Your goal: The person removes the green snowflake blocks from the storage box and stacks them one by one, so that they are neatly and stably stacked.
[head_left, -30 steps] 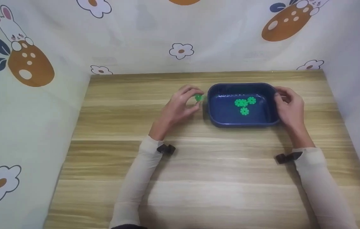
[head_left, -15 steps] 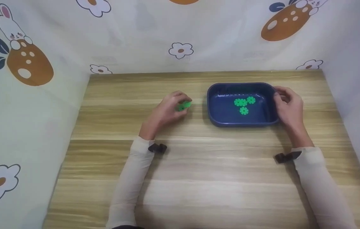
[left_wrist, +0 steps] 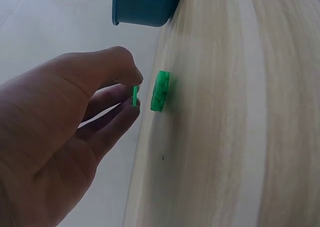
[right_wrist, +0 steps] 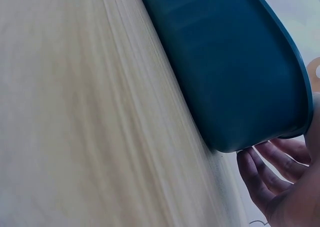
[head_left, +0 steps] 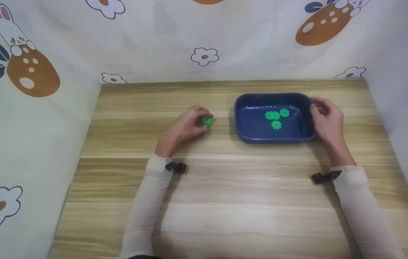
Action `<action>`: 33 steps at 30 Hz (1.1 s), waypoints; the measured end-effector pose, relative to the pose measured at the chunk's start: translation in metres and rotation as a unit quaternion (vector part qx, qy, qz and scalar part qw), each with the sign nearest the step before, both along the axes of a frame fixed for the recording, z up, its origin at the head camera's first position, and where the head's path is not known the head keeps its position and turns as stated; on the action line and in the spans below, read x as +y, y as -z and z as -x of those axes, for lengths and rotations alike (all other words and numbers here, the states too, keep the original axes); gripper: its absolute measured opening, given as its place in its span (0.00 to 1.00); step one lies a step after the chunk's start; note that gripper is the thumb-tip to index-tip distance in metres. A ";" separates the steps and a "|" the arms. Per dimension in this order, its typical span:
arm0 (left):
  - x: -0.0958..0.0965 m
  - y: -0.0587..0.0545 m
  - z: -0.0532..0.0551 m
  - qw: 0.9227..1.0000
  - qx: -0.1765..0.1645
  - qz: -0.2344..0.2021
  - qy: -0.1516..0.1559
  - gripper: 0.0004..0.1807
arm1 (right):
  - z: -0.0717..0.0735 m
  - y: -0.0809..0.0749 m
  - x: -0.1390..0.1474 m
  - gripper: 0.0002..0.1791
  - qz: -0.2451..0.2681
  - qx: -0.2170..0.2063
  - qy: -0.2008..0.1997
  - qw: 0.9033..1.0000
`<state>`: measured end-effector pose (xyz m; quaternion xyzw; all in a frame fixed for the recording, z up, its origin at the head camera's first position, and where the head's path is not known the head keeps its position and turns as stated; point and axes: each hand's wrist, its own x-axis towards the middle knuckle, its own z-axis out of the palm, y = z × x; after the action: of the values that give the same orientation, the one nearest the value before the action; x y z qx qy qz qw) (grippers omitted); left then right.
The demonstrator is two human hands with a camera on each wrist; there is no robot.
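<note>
My left hand (head_left: 188,124) pinches a thin green notched disc (left_wrist: 135,95) between thumb and fingertips, its edge turned to the left wrist camera. Just beneath it, a thicker green piece (left_wrist: 160,91) lies on the table, a small gap apart from the held disc. In the head view the two greens overlap. A dark blue plastic tub (head_left: 277,140) stands to the right, with several green snowflake discs (head_left: 276,125) on its floor. My right hand (head_left: 328,120) holds the tub's right end, thumb at the rim and fingers against the outer wall (right_wrist: 235,77).
The wood-grain table (head_left: 225,201) spreads out in front of both arms. A pale cloth (head_left: 160,43) printed with flowers and rabbits hangs behind and at both sides. A black camera mount (head_left: 176,167) sits on the left wrist, another (head_left: 326,177) on the right.
My left hand, with a green disc in its fingers, has moved left and nearer from beside the tub to above the green piece on the table. My right hand stays on the tub.
</note>
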<state>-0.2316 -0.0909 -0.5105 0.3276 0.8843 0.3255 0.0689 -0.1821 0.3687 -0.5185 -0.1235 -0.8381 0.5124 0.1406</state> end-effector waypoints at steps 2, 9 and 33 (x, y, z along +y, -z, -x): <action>0.000 0.001 0.001 1.000 -0.001 0.002 0.004 0.22 | 0.000 0.000 0.000 0.19 0.002 0.002 -0.001 1.000; 0.000 0.005 0.001 1.000 -0.013 0.011 0.011 0.26 | 0.000 -0.001 0.000 0.19 0.007 0.003 -0.001 1.000; 0.004 0.006 0.000 1.000 -0.021 0.016 0.003 0.19 | -0.003 -0.003 -0.002 0.19 -0.007 -0.002 -0.011 1.000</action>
<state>-0.2314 -0.0872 -0.5160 0.3217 0.8868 0.3184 0.0938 -0.1791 0.3672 -0.5156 -0.1142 -0.8433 0.5077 0.1345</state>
